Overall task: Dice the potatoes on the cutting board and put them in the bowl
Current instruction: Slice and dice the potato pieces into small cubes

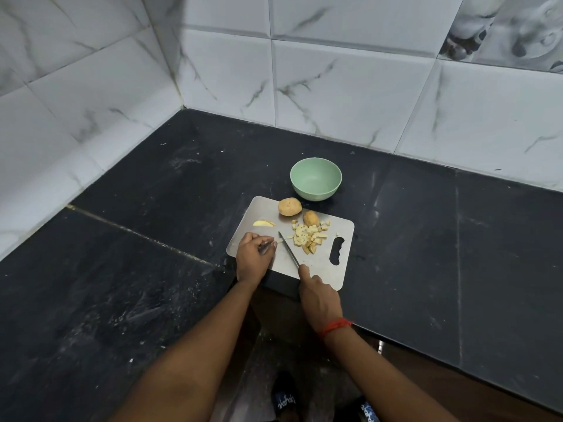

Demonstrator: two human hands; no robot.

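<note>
A steel cutting board (259,214) lies on the black counter. A whole potato (289,206) and a smaller potato piece (311,218) rest at its far edge. Beside them is a pile of diced potato (308,236), and a thin slice (263,223) lies at the left. My left hand (253,257) pinches a small potato piece (278,240) against the board. In my right hand (318,296) is a knife (288,249), gripped by the handle, its blade lying just right of that piece. The green bowl (316,178) behind the board looks empty.
The black stone counter (152,269) runs into a corner of white marbled wall tiles (335,86). The board overhangs the counter's inner front edge slightly. My feet show on the floor below.
</note>
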